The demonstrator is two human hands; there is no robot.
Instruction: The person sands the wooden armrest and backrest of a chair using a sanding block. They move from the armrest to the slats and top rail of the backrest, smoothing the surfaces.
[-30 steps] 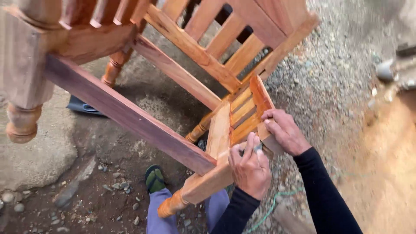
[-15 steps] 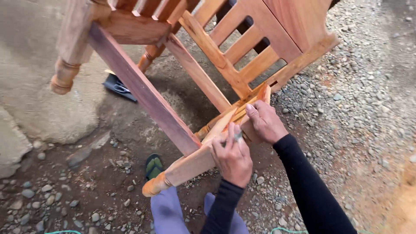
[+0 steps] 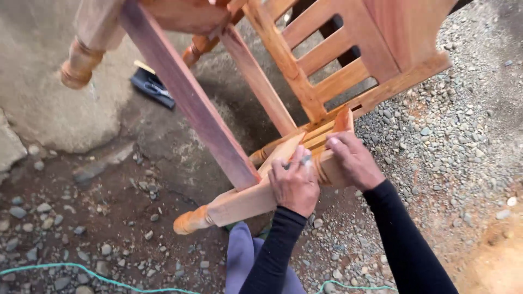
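Under the left hand (image 3: 296, 185), fingers pinching a small marking tool (image 3: 303, 161), the tilted wooden chair (image 3: 327, 60) could shift; right hand (image 3: 354, 161) fingers lie flat on its leg (image 3: 245, 201).

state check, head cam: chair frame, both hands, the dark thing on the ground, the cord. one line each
wooden chair frame: tipped over, turned legs pointing out, bare wood
turned leg: off the ground, pressed under both hands
left hand: on the leg, small slim tool between the fingers, closed grip
right hand: flat on the wood, holding nothing
dark sandal: lying on the dirt, apart from the frame
green cord: slack on the gravel
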